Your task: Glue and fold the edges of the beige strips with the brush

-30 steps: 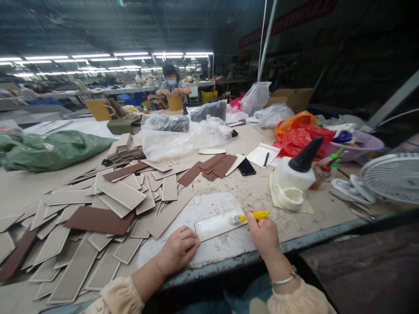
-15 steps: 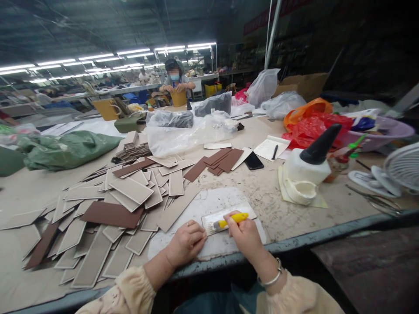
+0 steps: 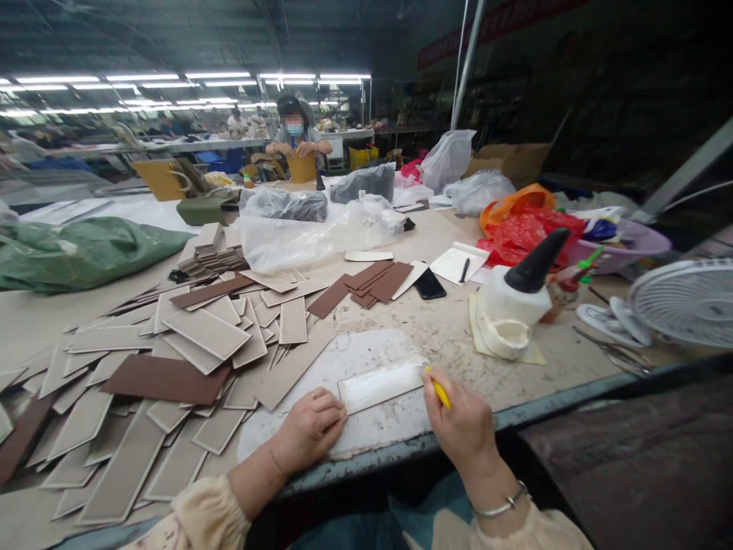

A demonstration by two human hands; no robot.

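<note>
My right hand (image 3: 461, 418) is closed round the yellow handle of a brush (image 3: 440, 391), its head at the right end of a strip (image 3: 378, 386). The strip lies slightly aslant on a white sheet (image 3: 366, 347) near the table (image 3: 452, 328) edge, its upper face whitish and shiny. My left hand (image 3: 312, 429), fingers curled, rests at the strip's left end (whether it pinches the corner or only presses, I can't tell). Left of the sheet sprawls a heap of loose pieces (image 3: 206, 334); beyond the strip lies a phone (image 3: 429, 284), and a white jug (image 3: 509, 302) stands to the right.
</note>
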